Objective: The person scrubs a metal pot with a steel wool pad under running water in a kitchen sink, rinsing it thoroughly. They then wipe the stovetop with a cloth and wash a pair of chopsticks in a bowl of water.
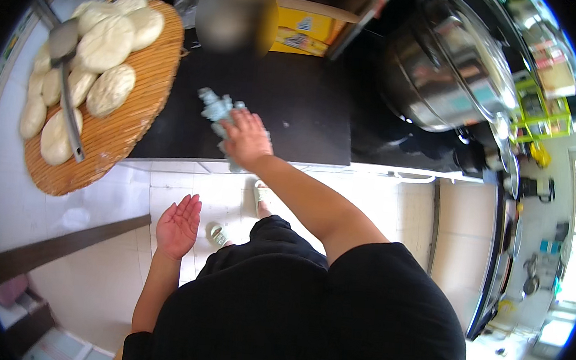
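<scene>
My right hand (247, 138) lies over a crumpled pale blue cloth (216, 107) on the black countertop (304, 105), close to its front edge. Part of the cloth is hidden under the palm and fingers. My left hand (179, 224) hangs in the air in front of the counter, palm turned up, holding nothing. Above and left of it, a round woven tray (156, 86) carries several pale flat breads or dough rounds (105, 44). A metal spatula (70, 107) rests across them.
At the right stands a large stainless steel pot (438, 75) on a black surface. A yellow box (305, 26) and a blurred round object (235, 13) are at the back. A green rack (542, 111) is farther right. Tiled floor (171, 181) shows below the counter.
</scene>
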`<state>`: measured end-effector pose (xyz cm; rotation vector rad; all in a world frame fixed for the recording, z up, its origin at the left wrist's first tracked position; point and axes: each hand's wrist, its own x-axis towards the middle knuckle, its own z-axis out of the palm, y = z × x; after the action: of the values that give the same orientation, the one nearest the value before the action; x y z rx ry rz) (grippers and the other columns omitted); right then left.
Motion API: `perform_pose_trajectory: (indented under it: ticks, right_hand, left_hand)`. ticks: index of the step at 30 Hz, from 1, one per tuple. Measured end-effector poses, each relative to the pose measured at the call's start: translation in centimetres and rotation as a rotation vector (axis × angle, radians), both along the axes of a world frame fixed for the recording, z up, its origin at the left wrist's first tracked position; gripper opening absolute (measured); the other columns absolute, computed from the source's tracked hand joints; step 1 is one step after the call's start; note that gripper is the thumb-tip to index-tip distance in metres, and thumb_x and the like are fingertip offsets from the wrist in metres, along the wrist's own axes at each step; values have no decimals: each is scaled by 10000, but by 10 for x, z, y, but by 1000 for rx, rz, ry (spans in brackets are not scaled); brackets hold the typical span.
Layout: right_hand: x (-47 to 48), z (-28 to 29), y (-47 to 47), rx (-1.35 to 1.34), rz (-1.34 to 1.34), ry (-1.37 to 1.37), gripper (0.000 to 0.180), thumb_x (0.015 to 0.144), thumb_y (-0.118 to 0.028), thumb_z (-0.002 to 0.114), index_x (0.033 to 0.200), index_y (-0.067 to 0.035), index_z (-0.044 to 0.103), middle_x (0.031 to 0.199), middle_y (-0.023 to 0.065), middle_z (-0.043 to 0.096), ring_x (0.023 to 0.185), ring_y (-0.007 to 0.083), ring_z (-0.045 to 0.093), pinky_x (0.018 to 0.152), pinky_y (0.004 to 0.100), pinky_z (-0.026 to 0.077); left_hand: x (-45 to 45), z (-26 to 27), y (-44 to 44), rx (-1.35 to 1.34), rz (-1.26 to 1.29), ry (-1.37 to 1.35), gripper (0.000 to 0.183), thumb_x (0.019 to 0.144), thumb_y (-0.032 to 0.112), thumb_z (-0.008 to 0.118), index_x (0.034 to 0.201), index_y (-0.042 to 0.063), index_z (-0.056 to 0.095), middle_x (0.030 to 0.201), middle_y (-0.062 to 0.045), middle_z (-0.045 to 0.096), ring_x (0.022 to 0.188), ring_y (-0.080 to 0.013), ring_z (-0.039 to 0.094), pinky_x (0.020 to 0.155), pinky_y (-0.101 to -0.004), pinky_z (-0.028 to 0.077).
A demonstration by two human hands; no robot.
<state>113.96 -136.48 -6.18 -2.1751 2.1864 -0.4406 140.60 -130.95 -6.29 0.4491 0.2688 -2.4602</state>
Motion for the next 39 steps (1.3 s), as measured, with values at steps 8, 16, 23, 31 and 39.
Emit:
perform_pose_trajectory:
  ticks: [8, 16, 23, 31, 39]
  right_hand:
    - [-207, -11, 150, -99, -539, 25, 449, 781, -276, 532, 1220, -204, 474, 1323, 91, 388, 1257, 273, 310, 1048, 423, 216]
    - [-402, -18, 275, -96, -820, 50, 455, 770, -288, 539, 1215, -209, 487, 1336, 90, 383, 1266, 265, 301, 1054, 438, 198]
    - [-592, -23, 374, -3, -1102, 128, 474, 809, -310, 512, 1263, -200, 432, 1371, 86, 333, 1297, 270, 248, 1052, 450, 197]
    - [-685, -42, 342, 31, -1618, 72, 463, 835, -265, 439, 1256, -72, 424, 1371, 207, 299, 1271, 378, 259, 1042, 456, 193]
    - [-544, -11, 255, -170, -749, -20, 470, 696, -206, 582, 1153, -112, 527, 1261, 124, 430, 1213, 276, 355, 1023, 394, 263]
  left_hand:
    - [-85, 12, 23, -31, -225, -6, 381, 918, 218, 319, 1153, -25, 496, 1225, -170, 497, 1166, -288, 457, 931, -394, 427]
    - [-228, 24, 41, -30, -288, 122, 403, 921, 220, 305, 1191, -30, 469, 1262, -176, 460, 1192, -284, 431, 966, -420, 391]
    - [-391, 54, 75, -43, -428, 17, 386, 921, 232, 335, 1174, -18, 485, 1248, -167, 478, 1167, -284, 458, 920, -430, 430]
    - [-445, 57, 91, -38, -510, -44, 384, 926, 235, 326, 1171, -9, 493, 1241, -154, 488, 1172, -277, 454, 936, -417, 419]
    - [-472, 48, 93, -33, -625, -40, 389, 925, 236, 323, 1170, -14, 494, 1238, -158, 490, 1170, -284, 455, 926, -418, 426]
